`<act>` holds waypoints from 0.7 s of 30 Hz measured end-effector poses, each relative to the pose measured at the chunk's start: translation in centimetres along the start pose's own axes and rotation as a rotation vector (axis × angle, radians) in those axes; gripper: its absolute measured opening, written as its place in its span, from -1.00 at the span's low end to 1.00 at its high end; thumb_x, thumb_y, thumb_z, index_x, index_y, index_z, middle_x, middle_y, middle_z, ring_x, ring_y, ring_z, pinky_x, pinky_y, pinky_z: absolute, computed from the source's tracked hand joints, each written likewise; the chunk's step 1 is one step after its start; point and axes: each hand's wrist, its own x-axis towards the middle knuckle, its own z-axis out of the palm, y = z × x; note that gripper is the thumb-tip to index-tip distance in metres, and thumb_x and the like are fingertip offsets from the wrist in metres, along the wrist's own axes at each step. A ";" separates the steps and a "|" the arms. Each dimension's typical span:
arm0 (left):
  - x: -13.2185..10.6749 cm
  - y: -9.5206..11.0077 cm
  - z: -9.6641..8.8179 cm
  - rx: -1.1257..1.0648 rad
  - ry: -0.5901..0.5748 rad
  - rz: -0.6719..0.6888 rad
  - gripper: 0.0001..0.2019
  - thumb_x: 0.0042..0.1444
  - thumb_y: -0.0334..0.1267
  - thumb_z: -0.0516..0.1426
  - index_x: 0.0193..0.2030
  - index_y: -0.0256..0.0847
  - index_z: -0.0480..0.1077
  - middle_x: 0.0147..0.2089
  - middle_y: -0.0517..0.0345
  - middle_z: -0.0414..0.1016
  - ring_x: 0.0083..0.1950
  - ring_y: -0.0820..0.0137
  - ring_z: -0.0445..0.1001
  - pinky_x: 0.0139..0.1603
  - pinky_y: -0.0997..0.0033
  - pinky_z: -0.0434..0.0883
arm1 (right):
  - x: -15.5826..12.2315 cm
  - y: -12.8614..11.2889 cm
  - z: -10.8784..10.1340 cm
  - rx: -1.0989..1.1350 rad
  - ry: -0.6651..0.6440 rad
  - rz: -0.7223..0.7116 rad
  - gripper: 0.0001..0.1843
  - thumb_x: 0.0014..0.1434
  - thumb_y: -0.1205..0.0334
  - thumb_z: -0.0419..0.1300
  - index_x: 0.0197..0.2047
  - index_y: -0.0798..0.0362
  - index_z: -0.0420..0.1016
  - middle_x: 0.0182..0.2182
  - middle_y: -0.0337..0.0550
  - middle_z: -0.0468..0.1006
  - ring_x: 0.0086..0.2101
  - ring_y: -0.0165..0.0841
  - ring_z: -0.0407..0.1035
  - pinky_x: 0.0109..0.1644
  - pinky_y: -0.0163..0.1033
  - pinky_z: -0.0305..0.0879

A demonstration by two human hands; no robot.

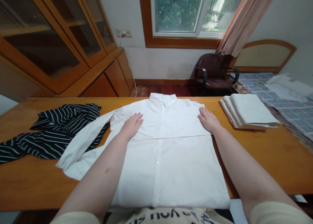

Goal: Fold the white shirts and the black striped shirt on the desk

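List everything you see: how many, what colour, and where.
Table: one, orange-brown wood, foreground
Collared button-up shirt: one, white, spread on table
Striped garment: apparently one, black and white, left, partly under shirt
Folded cloths: one stack, white, table's right
Glass-doored cabinet: one, brown wood, left
Wall sockets: two, white, back wall
Cord: one, white, hanging from socket
Window: one, brown frame, back wall
Curtain: one, pink, right of window
Armchair: one, brown and black, below curtain
Bed: one, blue plaid cover, far right
Loose sheets: count unclear, white, on bed
Floor: one, reddish-brown, beyond table
Worn top: one, cream, dark lettering, bottom edge
Left hand: one, bare, flat on shirt's left
Right hand: one, bare, flat on shirt's right
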 end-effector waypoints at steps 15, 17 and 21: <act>-0.2 -2.0 -3.2 0.153 0.000 -0.242 -0.71 0.08 -0.01 -0.01 -0.38 -0.15 0.41 -0.26 0.00 0.53 -0.20 0.18 0.46 -0.23 0.30 0.32 | -1.7 -0.3 -1.4 0.018 0.082 0.459 -0.47 0.21 -0.04 -0.04 -0.04 0.20 0.50 -0.02 0.22 0.46 0.01 -0.04 0.33 0.06 -0.04 0.22; -0.3 -2.1 -3.2 0.141 -0.013 -0.239 -0.70 0.09 -0.01 -0.01 -0.39 -0.15 0.40 -0.28 0.02 0.53 -0.21 0.19 0.46 -0.26 0.32 0.31 | -2.5 -0.8 -2.1 0.042 -0.027 0.539 -0.48 0.19 -0.06 -0.04 -0.14 0.16 0.55 -0.16 0.18 0.54 -0.13 -0.06 0.41 -0.07 -0.08 0.28; -0.2 -2.1 -3.3 0.132 -0.022 -0.263 -0.69 0.08 0.03 -0.01 -0.37 -0.14 0.40 -0.32 0.05 0.52 -0.26 0.21 0.45 -0.32 0.34 0.28 | -3.6 -1.4 -2.9 0.056 -0.174 0.537 -0.50 0.20 -0.03 -0.04 -0.15 0.17 0.56 -0.22 0.16 0.57 -0.18 -0.09 0.45 -0.16 -0.14 0.29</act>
